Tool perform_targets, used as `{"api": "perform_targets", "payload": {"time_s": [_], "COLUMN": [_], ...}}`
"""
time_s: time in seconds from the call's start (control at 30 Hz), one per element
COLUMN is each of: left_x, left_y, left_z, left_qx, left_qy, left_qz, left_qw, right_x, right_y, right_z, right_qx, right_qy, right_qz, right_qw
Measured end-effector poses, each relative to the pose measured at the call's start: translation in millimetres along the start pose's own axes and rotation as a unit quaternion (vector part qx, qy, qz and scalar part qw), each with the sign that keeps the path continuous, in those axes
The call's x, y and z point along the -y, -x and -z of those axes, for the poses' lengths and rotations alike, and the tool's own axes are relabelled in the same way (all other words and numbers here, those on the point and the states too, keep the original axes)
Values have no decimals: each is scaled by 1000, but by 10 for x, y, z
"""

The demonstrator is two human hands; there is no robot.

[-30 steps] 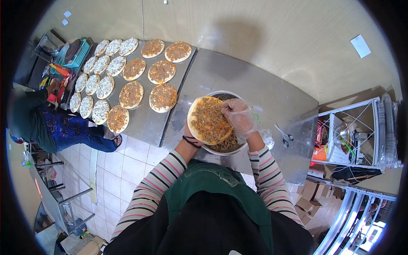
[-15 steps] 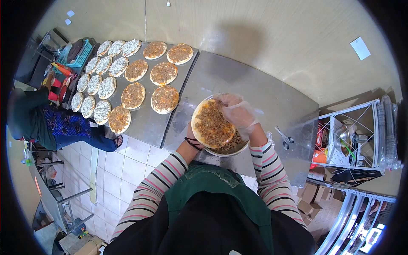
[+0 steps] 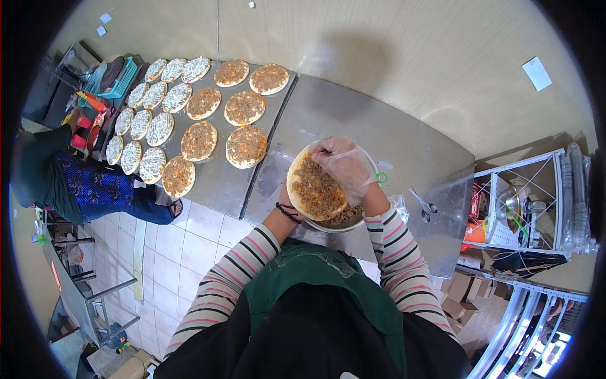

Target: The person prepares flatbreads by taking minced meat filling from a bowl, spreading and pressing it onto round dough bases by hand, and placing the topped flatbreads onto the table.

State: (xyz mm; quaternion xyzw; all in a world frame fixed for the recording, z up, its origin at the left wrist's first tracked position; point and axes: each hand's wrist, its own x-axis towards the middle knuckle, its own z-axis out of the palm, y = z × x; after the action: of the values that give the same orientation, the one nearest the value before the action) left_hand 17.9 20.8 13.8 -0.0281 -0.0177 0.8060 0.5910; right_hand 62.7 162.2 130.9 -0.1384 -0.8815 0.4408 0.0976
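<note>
A round flatbread [image 3: 299, 201] spread with brown minced meat topping [image 3: 319, 187] is tilted over a bowl [image 3: 328, 229]. My bare left hand [image 3: 285, 194] grips the flatbread from its left side and underneath, most of its fingers hidden. A clear plastic glove covers my right hand [image 3: 344, 165], whose bunched fingers press on the upper part of the topping. More loose minced meat [image 3: 348, 216] shows in the bowl below the bread. A small green ring [image 3: 381, 178] is beside my right wrist.
Left on the metal table [image 3: 218, 177] lie several meat-topped flatbreads [image 3: 199, 140] and several white-topped ones [image 3: 160, 129]. Scissors [image 3: 424, 205] lie to my right. A white rack [image 3: 524, 202] stands farther right. Another person [image 3: 95, 183] stands at the table's left end.
My right hand has shifted left and its fingers have curled in over the upper part of the topping. The bread has moved slightly, and the green ring has come into sight.
</note>
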Motion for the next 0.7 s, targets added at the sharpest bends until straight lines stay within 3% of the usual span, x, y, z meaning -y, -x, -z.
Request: {"api": "perform_targets", "payload": {"time_s": [0.4,0.53,0.63,0.7], "left_x": [7,2,11,-18], "left_y": [-58,-80,-80,-81], "left_z": [-38,-59,-124,-61], "left_qx": [-1,27,-42,-20], "left_qy": [-35,-54,-97,-82], "left_qz": [-24,-17,-52,-43], "left_qw": [999,998,993,996], "right_x": [21,75,90,209], "right_y": [125,199,177,245], "right_z": [-168,-173,-197,-124], "right_qx": [69,55,40,47], "right_qy": [110,77,127,68], "right_qz": [10,16,97,37], "right_qw": [992,995,986,996]}}
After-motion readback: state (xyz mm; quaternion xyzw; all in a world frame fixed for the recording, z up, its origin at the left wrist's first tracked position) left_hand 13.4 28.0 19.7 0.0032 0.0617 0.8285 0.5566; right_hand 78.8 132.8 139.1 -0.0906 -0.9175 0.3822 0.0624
